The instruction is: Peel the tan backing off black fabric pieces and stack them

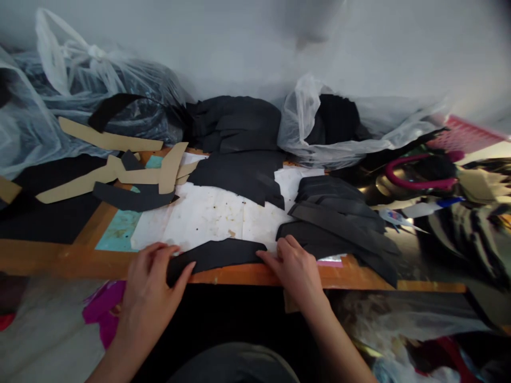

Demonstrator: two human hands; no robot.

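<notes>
A curved black cut piece, like fabric or thin foam, (pixel 225 254) lies along the front edge of the wooden table (pixel 239 274). My left hand (pixel 154 282) grips its left end, thumb in front and fingers behind. At the other end, my right hand (pixel 297 268) pinches the corner with its thumb, the fingers curled in. White stained paper (pixel 203 213) lies under and behind the piece. Just beyond my right hand sits a fanned stack of similar black pieces (pixel 335 213). More black pieces (pixel 239 170) are spread at the middle back.
Tan strips (pixel 107 141) lie loosely at the left. Clear plastic bags (pixel 120 74) with dark contents stand against the wall. To the right are a magenta-handled tool (pixel 419 183), a small white tube (pixel 393 217) and a pink basket (pixel 465 135).
</notes>
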